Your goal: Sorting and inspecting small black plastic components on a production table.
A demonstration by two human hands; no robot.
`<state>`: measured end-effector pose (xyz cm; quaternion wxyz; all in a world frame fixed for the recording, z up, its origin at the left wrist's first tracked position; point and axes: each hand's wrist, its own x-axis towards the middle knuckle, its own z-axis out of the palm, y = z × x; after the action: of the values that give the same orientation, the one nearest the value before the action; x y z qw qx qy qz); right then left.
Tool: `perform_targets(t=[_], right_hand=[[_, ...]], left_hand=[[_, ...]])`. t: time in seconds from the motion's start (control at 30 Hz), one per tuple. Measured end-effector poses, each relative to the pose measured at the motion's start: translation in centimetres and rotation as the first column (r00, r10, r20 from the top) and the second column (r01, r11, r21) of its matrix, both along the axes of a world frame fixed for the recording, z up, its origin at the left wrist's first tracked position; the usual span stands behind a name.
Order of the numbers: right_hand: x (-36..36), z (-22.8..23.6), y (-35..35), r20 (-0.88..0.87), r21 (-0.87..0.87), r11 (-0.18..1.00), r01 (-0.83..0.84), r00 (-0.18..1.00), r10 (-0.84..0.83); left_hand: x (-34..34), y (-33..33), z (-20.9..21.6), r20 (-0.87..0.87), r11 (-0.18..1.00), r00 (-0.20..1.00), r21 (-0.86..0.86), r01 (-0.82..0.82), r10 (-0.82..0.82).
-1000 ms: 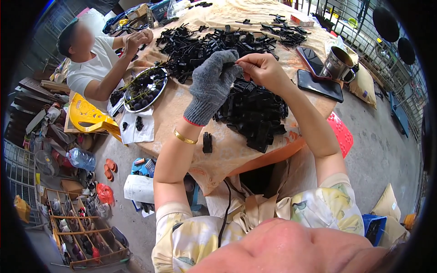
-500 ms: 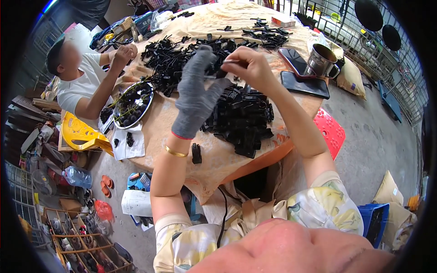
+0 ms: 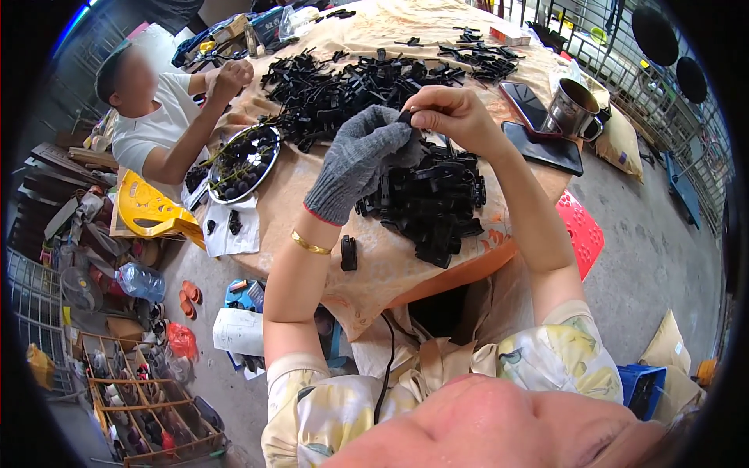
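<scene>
My left hand (image 3: 355, 168), in a grey knit glove, has its fingers curled closed around a small black plastic part (image 3: 406, 117). Thumb and forefinger of my bare right hand (image 3: 456, 121) pinch the same part at the glove's fingertips. Most of that piece is hidden by the fingers. Just below both hands lies a stack of black plastic pieces (image 3: 425, 207). Beyond them spreads a loose heap of thin black plastic parts (image 3: 312, 97). One separate black piece (image 3: 349, 253) sits near the table's front edge, by my left wrist.
On the cloth-covered table (image 3: 289, 207), a plate of dark grapes (image 3: 226, 195) stands left. Two phones (image 3: 538, 148) and a metal mug (image 3: 573, 109) are right. A co-worker (image 3: 152, 117) sits at the left beside a yellow chair (image 3: 144, 207). A red stool (image 3: 581, 230) stands right.
The gloved fingers, stretched out before, have curled in to meet my right fingertips at the small black part. The whole view has shifted slightly, so the table appears further right.
</scene>
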<state>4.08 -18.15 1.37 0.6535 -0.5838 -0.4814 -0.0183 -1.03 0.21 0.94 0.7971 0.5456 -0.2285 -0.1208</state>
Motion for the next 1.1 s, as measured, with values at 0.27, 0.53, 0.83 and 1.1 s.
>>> perform_targets(t=[0.27,0.53,0.83,1.1], right_hand=[[-1.0,0.3,0.4,-0.155,-0.135,0.967,0.218,0.959,-0.238],[-1.2,0.1,0.7,-0.088,-0.228,0.932,0.283,0.947,-0.309],[-1.2,0.4,0.8,-0.091,-0.261,0.937,0.232,0.960,-0.263],[6.5,-2.1,-4.3,0.387,-0.310,0.435,0.846,0.530,-0.755]], left_hand=[[-0.6,-2.1,0.2,0.213,0.919,0.895,-0.037,-0.393,0.392],[-0.2,-1.9,-0.7,0.495,0.835,0.744,0.062,-0.547,0.450],[-0.6,-2.0,0.4,0.925,0.522,0.169,-0.036,-0.852,0.340],[-0.4,-1.3,0.4,0.735,0.766,0.660,0.330,-0.552,0.159]])
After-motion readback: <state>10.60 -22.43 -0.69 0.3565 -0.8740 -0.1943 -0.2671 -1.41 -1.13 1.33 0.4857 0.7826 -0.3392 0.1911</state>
